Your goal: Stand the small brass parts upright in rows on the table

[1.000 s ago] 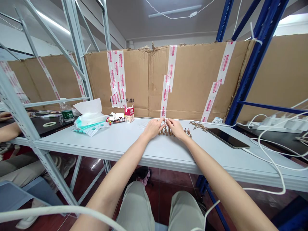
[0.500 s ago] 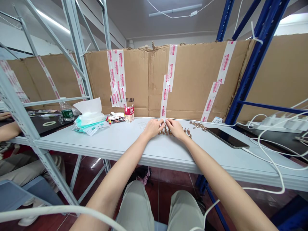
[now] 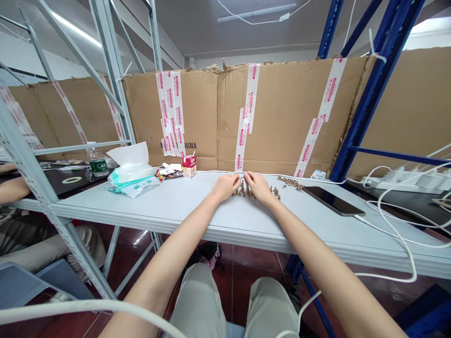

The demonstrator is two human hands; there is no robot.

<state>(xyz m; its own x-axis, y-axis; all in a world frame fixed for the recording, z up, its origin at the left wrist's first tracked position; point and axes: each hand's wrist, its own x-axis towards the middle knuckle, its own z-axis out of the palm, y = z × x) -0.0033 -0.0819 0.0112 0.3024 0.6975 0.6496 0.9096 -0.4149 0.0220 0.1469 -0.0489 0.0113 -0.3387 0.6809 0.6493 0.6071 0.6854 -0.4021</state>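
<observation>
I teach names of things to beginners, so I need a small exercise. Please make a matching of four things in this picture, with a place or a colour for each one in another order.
Things:
1. phone
2. drink carton
3. bottle
4. left hand

Places and colours:
A. green label, on the black table
B. fingertips close to those of the right hand
C. red and cream, in front of the cardboard
D. dark screen, to the right of the small brown parts

Right pairs: 1-D, 2-C, 3-A, 4-B
</observation>
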